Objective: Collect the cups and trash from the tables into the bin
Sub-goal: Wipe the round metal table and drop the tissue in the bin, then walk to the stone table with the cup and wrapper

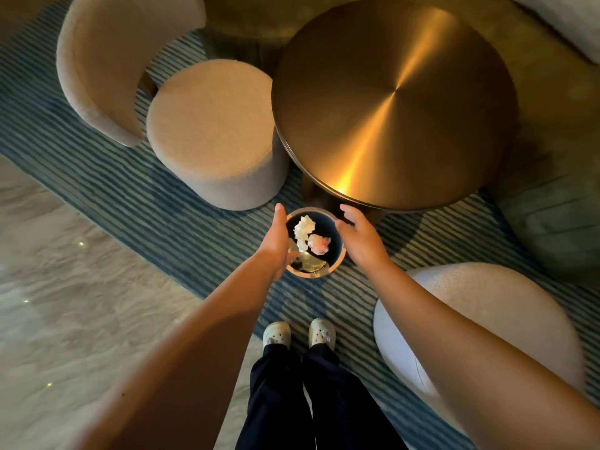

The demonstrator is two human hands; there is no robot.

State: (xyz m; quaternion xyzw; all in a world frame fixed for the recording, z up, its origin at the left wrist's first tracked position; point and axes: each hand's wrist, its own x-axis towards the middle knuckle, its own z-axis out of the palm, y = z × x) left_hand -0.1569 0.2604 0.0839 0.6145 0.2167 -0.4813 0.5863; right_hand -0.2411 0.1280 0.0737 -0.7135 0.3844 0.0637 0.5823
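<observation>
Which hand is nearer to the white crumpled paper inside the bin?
Left. The left hand is at the left rim of the bin, close beside the white crumpled paper. The right hand is at the opposite rim, with the pinkish paper between.

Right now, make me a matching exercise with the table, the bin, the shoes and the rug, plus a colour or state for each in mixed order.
Things:
1. table
2. bin
3. shoes
4. rug

Descriptions:
A. off-white
B. shiny gold
C. blue stripes
D. holds crumpled paper

Pairs: 1-B, 2-D, 3-A, 4-C
</observation>
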